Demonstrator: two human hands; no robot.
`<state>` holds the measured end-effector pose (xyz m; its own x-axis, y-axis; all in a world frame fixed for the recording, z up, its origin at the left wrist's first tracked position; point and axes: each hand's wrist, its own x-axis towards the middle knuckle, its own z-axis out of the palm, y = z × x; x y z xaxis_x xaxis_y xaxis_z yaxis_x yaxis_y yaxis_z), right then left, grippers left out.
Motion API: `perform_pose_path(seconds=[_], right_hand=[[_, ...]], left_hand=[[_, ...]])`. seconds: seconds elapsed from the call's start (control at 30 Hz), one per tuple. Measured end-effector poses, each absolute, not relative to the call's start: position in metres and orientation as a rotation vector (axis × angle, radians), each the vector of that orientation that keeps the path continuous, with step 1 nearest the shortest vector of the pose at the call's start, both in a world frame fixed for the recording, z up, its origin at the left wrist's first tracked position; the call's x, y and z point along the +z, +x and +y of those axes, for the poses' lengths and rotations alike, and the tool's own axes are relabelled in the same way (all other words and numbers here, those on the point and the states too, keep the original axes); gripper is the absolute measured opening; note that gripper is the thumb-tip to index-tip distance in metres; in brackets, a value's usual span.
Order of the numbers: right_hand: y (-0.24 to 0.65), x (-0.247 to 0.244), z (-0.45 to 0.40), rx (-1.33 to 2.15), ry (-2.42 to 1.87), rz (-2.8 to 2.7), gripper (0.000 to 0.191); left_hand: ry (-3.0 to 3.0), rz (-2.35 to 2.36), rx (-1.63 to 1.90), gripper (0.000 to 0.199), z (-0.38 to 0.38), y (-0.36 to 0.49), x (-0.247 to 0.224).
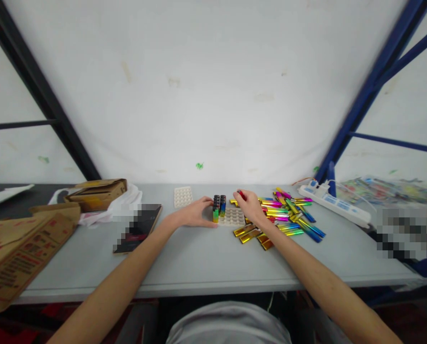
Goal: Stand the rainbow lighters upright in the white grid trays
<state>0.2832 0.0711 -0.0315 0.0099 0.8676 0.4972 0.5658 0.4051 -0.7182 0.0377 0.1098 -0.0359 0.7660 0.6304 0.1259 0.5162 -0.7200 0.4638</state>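
My left hand [197, 213] curves beside a row of standing lighters [216, 210], thumb at the near side and fingers at the far side, spread apart. Whether it touches them I cannot tell. The lighters have black tops and shiny green, gold or blue bodies. They stand at the left part of a pale tray [235, 217] with rows of round pockets. Just above the tray's far right side, my right hand [251, 205] is closed around a lighter [241, 193]; only its dark and red end shows. To the right, a loose pile of shiny multicoloured lighters [288, 212] lies on the table.
A second pocketed tray [183, 197] lies farther back. At left are a dark flat box [139, 229], a small carton [96, 195] on a white plastic bag [127, 205], and a big open carton [27, 248]. A power strip [333, 203] runs along the right.
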Motion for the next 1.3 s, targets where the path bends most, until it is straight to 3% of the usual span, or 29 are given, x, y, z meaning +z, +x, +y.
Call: perform_pose_path(seconds=[0.13, 0.3, 0.47, 0.7, 0.93, 1.3], right_hand=[[0.282, -0.032, 0.07, 0.328, -1.249, -1.735, 0.049], [0.282, -0.027, 0.065, 0.303, -1.178, -1.873, 0.039], [0.289, -0.021, 0.063, 0.119, -1.099, -2.043, 0.043], [0.294, -0.021, 0.062, 0.215, -1.123, -2.18, 0.048], [0.292, -0.026, 0.061, 0.444, -1.097, -2.238, 0.036], [0.29, -0.024, 0.062, 0.24, -1.114, -2.431, 0.025]], left_hand=[[2.532, 0.89, 0.4, 0.078, 0.109, 0.038, -0.035], [2.535, 0.89, 0.402, 0.077, 0.109, 0.038, -0.035], [2.542, 0.888, 0.408, 0.077, 0.109, 0.039, -0.035], [2.54, 0.864, 0.414, 0.077, 0.108, 0.039, -0.034], [2.555, 0.868, 0.405, 0.079, 0.108, 0.039, -0.035], [2.545, 0.829, 0.462, 0.08, 0.109, 0.037, -0.038]])
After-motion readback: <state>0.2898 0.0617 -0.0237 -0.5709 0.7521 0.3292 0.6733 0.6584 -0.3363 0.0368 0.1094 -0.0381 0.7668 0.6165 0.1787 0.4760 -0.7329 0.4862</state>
